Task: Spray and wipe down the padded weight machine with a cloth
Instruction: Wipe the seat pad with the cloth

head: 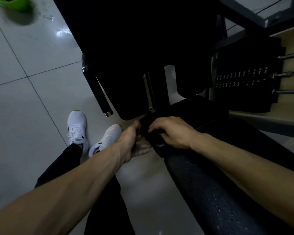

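Fingers (155,128) of both hands pinching dark cloth (147,123), cloth edges lost against black pad (202,180)

Green bucket (18,3) far left: top edge is cutting it off, blurring. Dark cloth (147,128) is blending into the black padded weight machine (143,39); its outline is not showing. Left hand (131,141) fingertips are hiding behind cloth. Weight stack (244,77) labels are reading too small.

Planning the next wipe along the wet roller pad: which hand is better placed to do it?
Probably the right hand: it lies on the dark cloth at the end of the droplet-covered roller pad. The left hand only pinches the cloth's edge, off the pad.
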A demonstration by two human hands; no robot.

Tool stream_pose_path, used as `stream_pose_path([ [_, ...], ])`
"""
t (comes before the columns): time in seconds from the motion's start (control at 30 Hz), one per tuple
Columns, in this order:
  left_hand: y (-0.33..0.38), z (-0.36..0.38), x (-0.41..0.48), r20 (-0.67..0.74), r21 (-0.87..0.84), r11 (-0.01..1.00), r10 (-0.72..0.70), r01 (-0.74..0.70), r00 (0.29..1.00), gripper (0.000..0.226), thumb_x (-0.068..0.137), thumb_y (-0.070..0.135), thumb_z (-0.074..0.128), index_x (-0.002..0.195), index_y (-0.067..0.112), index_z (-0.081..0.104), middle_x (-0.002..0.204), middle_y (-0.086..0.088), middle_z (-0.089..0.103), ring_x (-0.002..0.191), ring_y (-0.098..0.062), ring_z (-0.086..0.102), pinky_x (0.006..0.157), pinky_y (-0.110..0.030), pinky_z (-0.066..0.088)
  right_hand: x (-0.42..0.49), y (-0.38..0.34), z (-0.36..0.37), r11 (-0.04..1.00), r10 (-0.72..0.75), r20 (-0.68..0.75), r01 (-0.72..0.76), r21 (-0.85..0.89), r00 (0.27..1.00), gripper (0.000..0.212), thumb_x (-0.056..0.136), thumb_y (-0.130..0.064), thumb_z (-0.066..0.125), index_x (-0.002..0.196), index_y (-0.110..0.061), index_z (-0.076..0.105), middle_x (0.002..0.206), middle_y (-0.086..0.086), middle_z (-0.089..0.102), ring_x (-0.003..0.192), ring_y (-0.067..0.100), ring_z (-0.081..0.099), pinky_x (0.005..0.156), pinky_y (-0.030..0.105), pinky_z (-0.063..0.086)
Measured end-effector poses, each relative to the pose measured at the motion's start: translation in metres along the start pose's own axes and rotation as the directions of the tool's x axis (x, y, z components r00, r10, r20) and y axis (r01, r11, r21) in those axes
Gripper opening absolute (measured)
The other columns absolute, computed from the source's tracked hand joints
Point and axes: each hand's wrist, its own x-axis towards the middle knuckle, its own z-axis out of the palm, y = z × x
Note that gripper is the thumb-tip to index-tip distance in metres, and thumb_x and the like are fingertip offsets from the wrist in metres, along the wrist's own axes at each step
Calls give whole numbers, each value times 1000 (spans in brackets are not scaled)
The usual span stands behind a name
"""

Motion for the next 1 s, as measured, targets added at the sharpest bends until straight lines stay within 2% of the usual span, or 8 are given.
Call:
stream_pose_path([
  [0.17, 0, 4, -15, -18, 70, 997, 16, -15, 1000, 36, 104, 49, 47, 126, 24, 61, 128, 5, 63, 97, -34, 73, 74, -42, 64, -86, 0, -23, 996, -74, 31, 72, 44, 997, 41, 89, -1, 69, 120, -28, 74, 134, -11, 66, 129, 7, 58, 108, 37, 50],
  [0.33, 5, 16, -53, -129, -45, 944, 318, -326, 939, 16, 106, 27, 50, 113, 22, 63, 97, 5, 68, 85, -16, 66, 72, -32, 51, -66, -40, -24, 806, 348, -294, -124, 579, 890, 35, 97, -18, 65, 130, -29, 69, 129, -11, 66, 123, 2, 59, 110, 36, 47],
  [0.5, 7, 12, -74, 43, -196, 907, 388, -373, 921, 25, 104, 16, 48, 123, 19, 64, 104, -4, 76, 96, -22, 72, 85, -43, 57, -19, -100, -24, 433, 276, 117, -232, 871, 954, 81, 70, -27, 55, 151, -19, 52, 148, 4, 57, 140, 18, 50, 115, 32, 41],
  [0.57, 6, -2, -61, -68, -162, 925, 338, -345, 939, 33, 99, 4, 46, 125, 18, 62, 95, -9, 76, 89, -26, 72, 74, -43, 61, -23, -87, -37, 601, 276, 130, -277, 750, 952, 76, 76, -28, 52, 153, -22, 49, 150, 5, 54, 142, 21, 47, 115, 33, 39],
  [0.63, 3, -15, -44, -136, -170, 953, 231, -252, 963, 39, 99, 3, 43, 133, 16, 56, 107, -16, 71, 99, -32, 68, 75, -45, 60, -35, -53, -48, 898, 364, 170, -393, 196, 916, 76, 90, -45, 58, 161, -34, 33, 170, 5, 23, 157, 24, 19, 128, 47, 13],
  [0.7, -1, -20, -30, -191, -144, 979, 115, -144, 975, 37, 100, 5, 40, 133, 12, 55, 114, -16, 66, 104, -34, 65, 84, -47, 58, -49, -21, -51, 842, 535, 258, -484, -236, 805, 92, 85, -73, 59, 162, -47, 15, 174, 2, -5, 159, 31, -9, 123, 61, -8],
  [0.83, 1, -7, -10, -183, -42, 997, 50, -59, 982, 28, 99, 1, 33, 84, 19, 49, 62, -6, 38, 50, -21, 34, 52, -30, 35, -53, -6, -37, 802, 597, 265, -569, -181, 757, 102, 74, -89, 58, 159, -55, 13, 173, -4, -12, 156, 36, -22, 116, 75, -12],
  [1.0, 3, 31, 30, -227, -145, 982, 87, -122, 970, 26, 108, 22, 43, 102, 10, 66, 107, -16, 72, 96, -36, 70, 92, -54, 55, -46, -2, -27, 820, 569, 176, -539, -190, 803, 98, 77, -87, 58, 159, -50, 20, 173, -3, -5, 156, 40, -19, 111, 80, -12],
])
